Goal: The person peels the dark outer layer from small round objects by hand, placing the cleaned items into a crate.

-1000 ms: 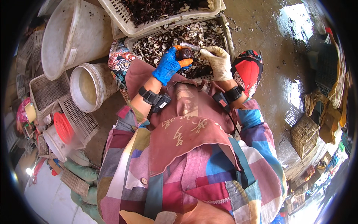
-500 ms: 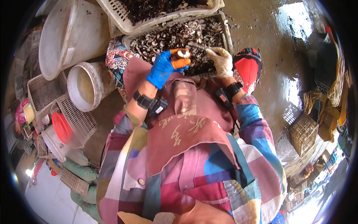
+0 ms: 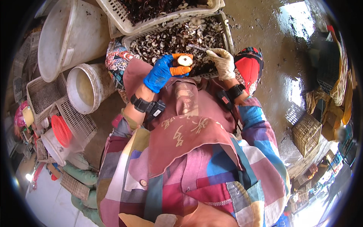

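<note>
My left hand, in a blue glove with orange finger covers, grips a small round piece between thumb and fingers. The piece has a pale cut face with a small dark spot in the middle; its exact kind does not show. My right hand, in a white glove, is closed round a small knife. Its blade points left, apart from the piece, and its handle is mostly hidden. Both hands are above the near side of a pale plastic crate full of pale curved scraps and dark red-brown bits.
A second crate with dark pieces overlaps the far edge of the first. On my left are a large white tub, a white bucket, slatted baskets and a red basket. Wet floor and another crate lie right.
The round piece in my left hand has turned, its pale face now plainly showing. My left hand has shifted slightly down; the knife has moved a little down and left.
</note>
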Action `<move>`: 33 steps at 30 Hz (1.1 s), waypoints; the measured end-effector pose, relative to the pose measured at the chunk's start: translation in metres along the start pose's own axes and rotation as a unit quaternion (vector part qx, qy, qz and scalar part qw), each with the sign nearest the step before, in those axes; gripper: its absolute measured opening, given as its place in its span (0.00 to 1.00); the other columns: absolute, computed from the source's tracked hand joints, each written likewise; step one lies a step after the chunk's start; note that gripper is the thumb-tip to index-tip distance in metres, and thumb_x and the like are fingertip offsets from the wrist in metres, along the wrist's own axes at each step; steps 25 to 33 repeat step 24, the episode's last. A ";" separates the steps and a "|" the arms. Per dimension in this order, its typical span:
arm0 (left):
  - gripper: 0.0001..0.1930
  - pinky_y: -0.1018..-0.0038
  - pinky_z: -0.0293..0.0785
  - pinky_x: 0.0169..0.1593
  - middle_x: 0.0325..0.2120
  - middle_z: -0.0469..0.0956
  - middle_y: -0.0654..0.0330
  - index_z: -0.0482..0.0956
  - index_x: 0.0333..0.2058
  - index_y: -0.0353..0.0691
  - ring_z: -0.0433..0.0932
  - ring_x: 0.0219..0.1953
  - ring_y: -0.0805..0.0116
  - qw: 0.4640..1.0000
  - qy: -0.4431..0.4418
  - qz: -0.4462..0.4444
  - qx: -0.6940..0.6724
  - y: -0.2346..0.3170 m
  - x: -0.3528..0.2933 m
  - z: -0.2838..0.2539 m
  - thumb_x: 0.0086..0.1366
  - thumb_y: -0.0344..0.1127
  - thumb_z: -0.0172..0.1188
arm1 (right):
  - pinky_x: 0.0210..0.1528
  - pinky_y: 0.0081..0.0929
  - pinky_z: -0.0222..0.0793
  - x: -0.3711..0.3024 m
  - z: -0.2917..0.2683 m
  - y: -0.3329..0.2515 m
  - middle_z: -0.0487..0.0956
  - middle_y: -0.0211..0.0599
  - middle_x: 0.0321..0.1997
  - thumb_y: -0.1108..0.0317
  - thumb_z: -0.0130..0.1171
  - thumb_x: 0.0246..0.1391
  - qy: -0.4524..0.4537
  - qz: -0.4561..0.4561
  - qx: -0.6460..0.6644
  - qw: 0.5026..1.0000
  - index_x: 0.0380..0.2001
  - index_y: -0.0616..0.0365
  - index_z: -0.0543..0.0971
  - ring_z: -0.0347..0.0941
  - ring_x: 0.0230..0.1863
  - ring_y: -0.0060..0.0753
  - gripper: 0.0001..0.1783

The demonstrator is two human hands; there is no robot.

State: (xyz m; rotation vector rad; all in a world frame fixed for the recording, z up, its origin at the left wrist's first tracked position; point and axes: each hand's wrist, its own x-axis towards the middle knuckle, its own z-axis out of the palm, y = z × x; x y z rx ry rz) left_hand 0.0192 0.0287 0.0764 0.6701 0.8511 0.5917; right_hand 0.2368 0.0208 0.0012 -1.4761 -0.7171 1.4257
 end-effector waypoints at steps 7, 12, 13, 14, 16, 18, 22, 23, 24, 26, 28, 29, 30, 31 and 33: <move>0.24 0.76 0.74 0.43 0.35 0.77 0.59 0.70 0.47 0.34 0.76 0.36 0.73 0.991 0.054 0.082 0.091 -0.005 0.005 -0.009 0.50 0.23 0.63 | 0.31 0.16 0.67 -0.014 0.001 -0.032 0.76 0.29 0.28 0.74 0.62 0.44 -0.069 -0.118 -0.058 0.989 0.32 0.61 0.79 0.69 0.28 0.17 0.08; 0.23 0.78 0.73 0.42 0.33 0.78 0.61 0.72 0.45 0.34 0.76 0.36 0.74 0.983 0.054 0.071 0.162 -0.006 0.003 -0.015 0.48 0.25 0.65 | 0.33 0.26 0.67 -0.001 -0.011 -0.060 0.75 0.35 0.25 0.73 0.62 0.40 -0.144 -0.374 -0.307 0.863 0.30 0.57 0.79 0.70 0.28 0.35 0.09; 0.22 0.79 0.73 0.41 0.33 0.78 0.61 0.73 0.44 0.34 0.76 0.36 0.75 0.980 0.022 0.061 0.187 -0.005 0.002 -0.015 0.48 0.26 0.65 | 0.34 0.27 0.66 0.000 -0.011 -0.068 0.75 0.34 0.25 0.72 0.62 0.40 -0.175 -0.379 -0.318 0.851 0.29 0.57 0.78 0.70 0.29 0.36 0.09; 0.22 0.79 0.73 0.41 0.32 0.78 0.61 0.73 0.44 0.34 0.76 0.35 0.75 0.976 -0.010 0.051 0.213 -0.004 0.001 -0.015 0.47 0.27 0.66 | 0.34 0.28 0.66 0.001 -0.010 -0.076 0.75 0.34 0.25 0.72 0.62 0.40 -0.207 -0.384 -0.328 0.838 0.29 0.56 0.78 0.70 0.30 0.38 0.08; 0.23 0.80 0.72 0.41 0.33 0.78 0.62 0.74 0.43 0.33 0.75 0.36 0.75 0.975 -0.031 0.016 0.220 0.000 -0.002 -0.013 0.46 0.27 0.67 | 0.33 0.28 0.66 0.007 -0.011 -0.084 0.76 0.33 0.26 0.70 0.63 0.39 -0.262 -0.443 -0.326 0.793 0.29 0.55 0.78 0.71 0.30 0.36 0.10; 0.23 0.80 0.72 0.41 0.33 0.77 0.62 0.74 0.44 0.34 0.75 0.36 0.76 0.989 -0.091 -0.053 0.104 0.002 -0.004 -0.011 0.45 0.26 0.66 | 0.41 0.25 0.68 0.006 -0.012 -0.085 0.77 0.32 0.30 0.71 0.60 0.43 -0.308 -0.331 -0.308 0.837 0.31 0.57 0.79 0.72 0.35 0.33 0.08; 0.22 0.80 0.73 0.41 0.36 0.76 0.62 0.73 0.45 0.33 0.75 0.36 0.76 0.982 -0.167 -0.088 -0.009 0.002 -0.004 -0.008 0.48 0.29 0.64 | 0.42 0.25 0.68 0.003 -0.010 -0.066 0.78 0.32 0.33 0.71 0.60 0.45 -0.339 -0.108 -0.169 0.919 0.31 0.56 0.79 0.72 0.36 0.30 0.07; 0.22 0.79 0.73 0.41 0.37 0.76 0.61 0.73 0.45 0.34 0.74 0.36 0.76 0.983 -0.171 -0.069 -0.015 -0.002 -0.003 -0.012 0.50 0.31 0.63 | 0.43 0.25 0.68 0.005 -0.010 -0.060 0.78 0.34 0.35 0.72 0.60 0.46 -0.340 -0.063 -0.148 0.927 0.32 0.55 0.80 0.72 0.36 0.30 0.07; 0.23 0.79 0.73 0.41 0.37 0.76 0.61 0.72 0.46 0.34 0.74 0.38 0.75 0.979 -0.184 -0.079 -0.029 -0.003 0.000 -0.015 0.49 0.32 0.64 | 0.43 0.25 0.68 0.009 -0.009 -0.057 0.77 0.36 0.37 0.72 0.59 0.46 -0.339 -0.020 -0.126 0.932 0.32 0.54 0.80 0.72 0.37 0.30 0.07; 0.23 0.79 0.73 0.41 0.37 0.76 0.61 0.72 0.46 0.34 0.74 0.38 0.75 0.979 -0.184 -0.079 -0.029 -0.003 0.000 -0.015 0.49 0.32 0.64 | 0.43 0.25 0.68 0.009 -0.009 -0.057 0.77 0.36 0.37 0.72 0.59 0.46 -0.339 -0.020 -0.126 0.932 0.32 0.54 0.80 0.72 0.37 0.30 0.07; 0.23 0.79 0.73 0.41 0.37 0.76 0.61 0.72 0.46 0.34 0.74 0.38 0.75 0.979 -0.184 -0.079 -0.029 -0.003 0.000 -0.015 0.49 0.32 0.64 | 0.43 0.25 0.68 0.009 -0.009 -0.057 0.77 0.36 0.37 0.72 0.59 0.46 -0.339 -0.020 -0.126 0.932 0.32 0.54 0.80 0.72 0.37 0.30 0.07; 0.23 0.79 0.73 0.41 0.37 0.76 0.61 0.72 0.46 0.34 0.74 0.38 0.75 0.979 -0.184 -0.079 -0.029 -0.003 0.000 -0.015 0.49 0.32 0.64 | 0.43 0.25 0.68 0.009 -0.009 -0.057 0.77 0.36 0.37 0.72 0.59 0.46 -0.339 -0.020 -0.126 0.932 0.32 0.54 0.80 0.72 0.37 0.30 0.07; 0.23 0.79 0.73 0.41 0.37 0.76 0.61 0.72 0.46 0.34 0.74 0.38 0.75 0.979 -0.184 -0.079 -0.029 -0.003 0.000 -0.015 0.49 0.32 0.64 | 0.43 0.25 0.68 0.009 -0.009 -0.057 0.77 0.36 0.37 0.72 0.59 0.46 -0.339 -0.020 -0.126 0.932 0.32 0.54 0.80 0.72 0.37 0.30 0.07; 0.23 0.79 0.73 0.41 0.37 0.76 0.61 0.72 0.46 0.34 0.74 0.38 0.75 0.979 -0.184 -0.079 -0.029 -0.003 0.000 -0.015 0.49 0.32 0.64 | 0.43 0.25 0.68 0.009 -0.009 -0.057 0.77 0.36 0.37 0.72 0.59 0.46 -0.339 -0.020 -0.126 0.932 0.32 0.54 0.80 0.72 0.37 0.30 0.07; 0.23 0.79 0.73 0.41 0.37 0.76 0.61 0.72 0.46 0.34 0.74 0.38 0.75 0.979 -0.184 -0.079 -0.029 -0.003 0.000 -0.015 0.49 0.32 0.64 | 0.43 0.25 0.68 0.009 -0.009 -0.057 0.77 0.36 0.37 0.72 0.59 0.46 -0.339 -0.020 -0.126 0.932 0.32 0.54 0.80 0.72 0.37 0.30 0.07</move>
